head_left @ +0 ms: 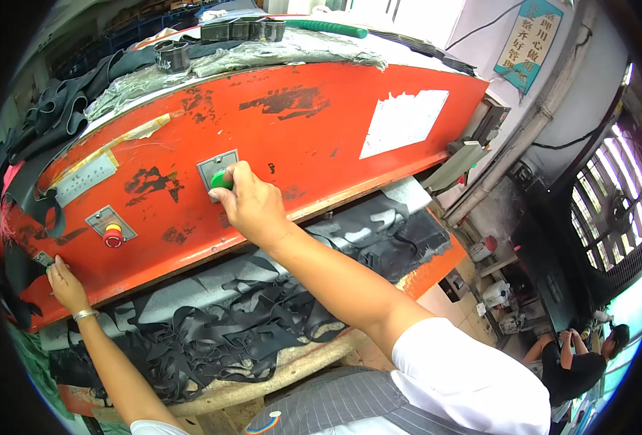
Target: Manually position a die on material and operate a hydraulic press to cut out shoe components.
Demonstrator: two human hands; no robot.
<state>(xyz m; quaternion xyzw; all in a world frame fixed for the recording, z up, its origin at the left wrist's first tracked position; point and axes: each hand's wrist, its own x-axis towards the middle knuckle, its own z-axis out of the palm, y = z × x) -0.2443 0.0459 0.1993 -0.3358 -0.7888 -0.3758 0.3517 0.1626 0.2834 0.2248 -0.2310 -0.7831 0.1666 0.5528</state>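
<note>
Largest item observed: a red machine panel [306,148] spanned the scene from left to right, its paint scuffed through to dark patches. Along its near side ran a grey slab [172,303], partly covered by a tangle of black scraps [241,319], thin strips and cut-out remnants. Dark sheets [63,109] draped over the panel's left end in loose folds. At far right, well apart from the machine, a person in dark clothing [574,370] was visible. A white paper [406,123] with torn edges was stuck to the right part of the panel. The right hand [255,206] reached the panel's middle, forearm crossing above the scraps; its grip was closed on a green button [220,179], thumb at the near edge, fingers bent over the right side. The left hand [68,286] touched the panel's left end; whether its grip was pinching anything could not be told, the contact being mostly hidden by the fingers. Black open forms [219,32] stood on top of the panel. The green button sat on a metal plate [223,159]; left of it, a red knob [113,236] with a yellow collar was untouched, between the two hands. Smallest noted: a silvery bracelet [86,314] around the left wrist.
</note>
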